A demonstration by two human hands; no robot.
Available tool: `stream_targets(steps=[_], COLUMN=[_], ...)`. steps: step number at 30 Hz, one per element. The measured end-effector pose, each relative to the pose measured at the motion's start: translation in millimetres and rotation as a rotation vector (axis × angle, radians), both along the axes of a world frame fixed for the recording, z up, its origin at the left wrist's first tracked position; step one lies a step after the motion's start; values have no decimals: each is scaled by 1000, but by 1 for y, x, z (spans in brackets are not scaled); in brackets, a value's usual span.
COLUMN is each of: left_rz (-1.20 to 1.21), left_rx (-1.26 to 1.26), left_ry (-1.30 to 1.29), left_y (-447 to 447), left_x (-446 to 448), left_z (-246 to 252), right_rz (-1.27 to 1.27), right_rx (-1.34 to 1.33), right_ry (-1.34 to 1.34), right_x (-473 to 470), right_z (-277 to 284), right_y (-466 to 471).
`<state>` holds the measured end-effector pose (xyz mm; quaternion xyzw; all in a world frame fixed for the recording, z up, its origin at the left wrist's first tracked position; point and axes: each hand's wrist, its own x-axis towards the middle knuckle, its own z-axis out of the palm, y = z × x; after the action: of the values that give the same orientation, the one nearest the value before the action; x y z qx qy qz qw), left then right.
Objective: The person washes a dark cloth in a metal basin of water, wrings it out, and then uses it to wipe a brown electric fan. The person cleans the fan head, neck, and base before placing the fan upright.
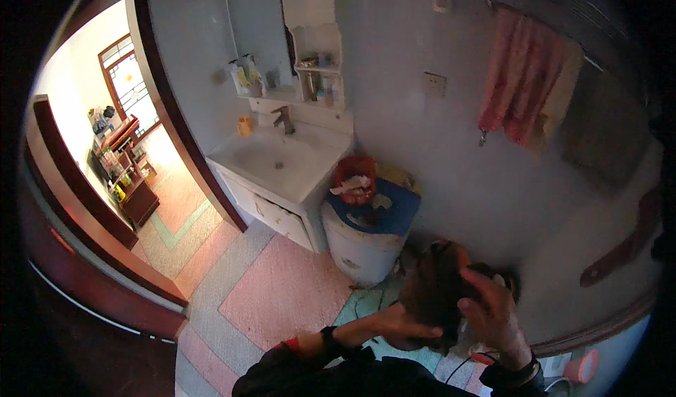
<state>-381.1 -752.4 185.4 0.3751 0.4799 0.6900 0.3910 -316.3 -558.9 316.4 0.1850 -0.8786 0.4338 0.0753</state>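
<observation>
A dark brown, soft-looking item (430,286), too dim to name surely, is between my two hands at the lower right of the view. My left hand (406,323) reaches in from the left and grips its lower part, the thumb lying over it. At its right side is my right hand (488,304), raised, with fingers pointing up and left and the index fingertip at the item's upper edge. Whether the right fingers hold it cannot be told. Dark sleeves cover both forearms.
Beyond stands a white washbasin cabinet (311,159) with a faucet (284,120). Beside it, a red basket (355,180) rests on a blue-topped white bin or machine (364,249). Towels (523,75) hang at right. A doorway is at left; a dark cord lies on the tiled floor (285,291).
</observation>
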Motion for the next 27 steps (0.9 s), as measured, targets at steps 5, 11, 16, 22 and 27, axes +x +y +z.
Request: stream_targets(steps=[5,11,16,22,27], left_rz=[192,782,876,851,674], left_rx=[-298,-181,-192,-264,-303], left_ry=[-136,-240,-395,-455,-436], left_y=[-169,-334,-378,-368,-371], left_x=[-26,-29,-11,-8,-52], left_z=[-2,-36,-73,-95,-103], right_rz=[-84,-151,29,-112,-546], right_rx=[-52,201,193,-174,-557], right_ry=[-276,-30,-123,-255,-321], right_x=[-79,-173,-189,-139,-55], right_z=[-8,-72,-133,-186,-224], right_y=[-69,-137,-194,-185,-152])
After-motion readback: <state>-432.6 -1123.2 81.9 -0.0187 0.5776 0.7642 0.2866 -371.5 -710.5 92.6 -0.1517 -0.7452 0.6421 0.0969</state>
